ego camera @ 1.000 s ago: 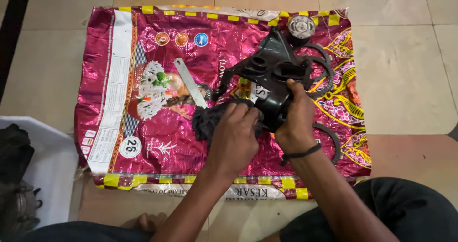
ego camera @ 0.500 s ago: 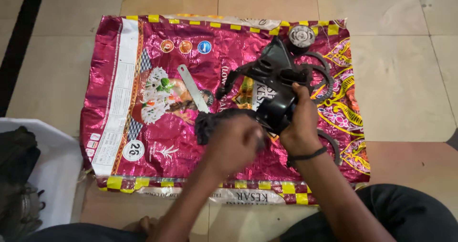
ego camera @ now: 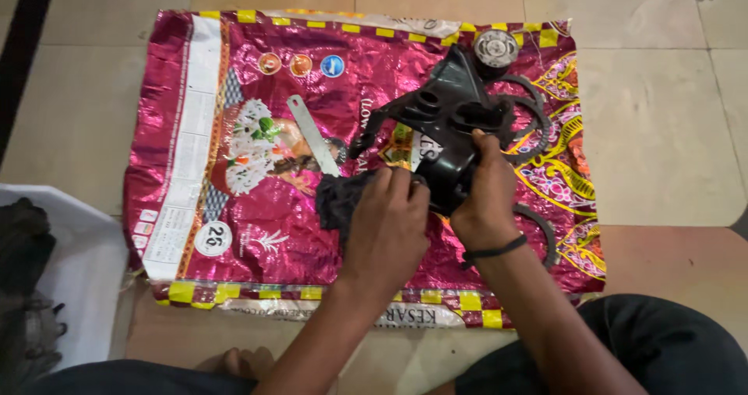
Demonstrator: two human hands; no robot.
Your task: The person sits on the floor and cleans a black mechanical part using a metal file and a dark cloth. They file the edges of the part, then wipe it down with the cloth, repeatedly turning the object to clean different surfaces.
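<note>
Two hands meet over the black part (ego camera: 440, 134) in the middle of the pink sack (ego camera: 257, 231) spread on the tiled floor (ego camera: 662, 130). Our right hand (ego camera: 487, 200) has its grip closed around the lower end of the part, thumb toward us, a dark band at the wrist. Our left hand (ego camera: 386, 227) is closed on a black rag (ego camera: 336, 199) and presses it against the part's near side; the rag bunches out to the left of our fingers.

Held against the view from half a second back, our hands sit in almost the same spot on the sack, and the part is tilted the same way, its narrow end pointing away from us. The left hand has crept slightly closer to the part, so that less of the rag shows. Nothing else on the sack has shifted.

Beside the rag a flat metal blade (ego camera: 312, 134) lies slantwise on the sack, apart from both hands. Beyond the part, near the sack's far edge, stands a round metal piece (ego camera: 495, 49). Dark curved rings (ego camera: 534, 111) lie just right of the part, and another curved piece (ego camera: 541, 227) lies near our right wrist. At the left edge a white sheet (ego camera: 78, 278) carries a dark heap (ego camera: 23, 247). Our dark trousers (ego camera: 670, 348) show at the bottom right.
</note>
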